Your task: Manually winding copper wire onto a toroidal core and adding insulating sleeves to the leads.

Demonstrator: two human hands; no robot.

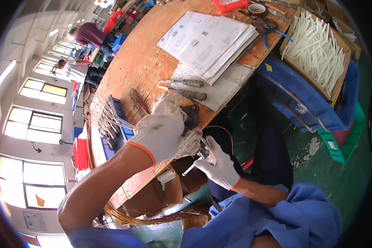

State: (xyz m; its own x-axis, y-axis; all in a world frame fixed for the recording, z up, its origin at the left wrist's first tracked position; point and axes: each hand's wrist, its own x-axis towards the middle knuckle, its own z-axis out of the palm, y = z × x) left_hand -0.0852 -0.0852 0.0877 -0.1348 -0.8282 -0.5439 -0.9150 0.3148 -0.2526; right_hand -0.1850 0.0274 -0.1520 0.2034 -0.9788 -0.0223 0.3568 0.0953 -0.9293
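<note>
1. the person's right hand (221, 167), in a white knitted glove with an orange cuff edge, is closed on a small metallic piece (203, 153), which sits between its thumb and fingers.
2. that piece is just off the near edge of the wooden table (144, 49), over the person's lap; the glove hides part of its shape.
3. a white rod (189, 170) juts down and left from the same grip; whether it is joined to the piece cannot be told.
4. the left hand (163, 134), in a matching glove, lies just beyond the right hand and to its left, back upward, over the table edge. its fingertips are unclear, so whether they are apart or clamped on something cannot be told.
5. a dark fixture (191, 118) stands just right of the left hand's fingers.
6. a thin red wire (231, 140) arcs beyond the right hand's fingers.
7. beyond the left hand lie 2 tools with grey wrapped handles (192, 94), and farther out a stack of papers (206, 41).
8. to the left hand's left are a reddish-brown bundle (139, 101) and a blue tray (116, 106).
9. well apart from the right hand, to its far right, a cardboard box of white strips (314, 53) rests on a blue bin (301, 101).
10. far beyond the left hand, 2 other people (91, 36) are near tables.
</note>
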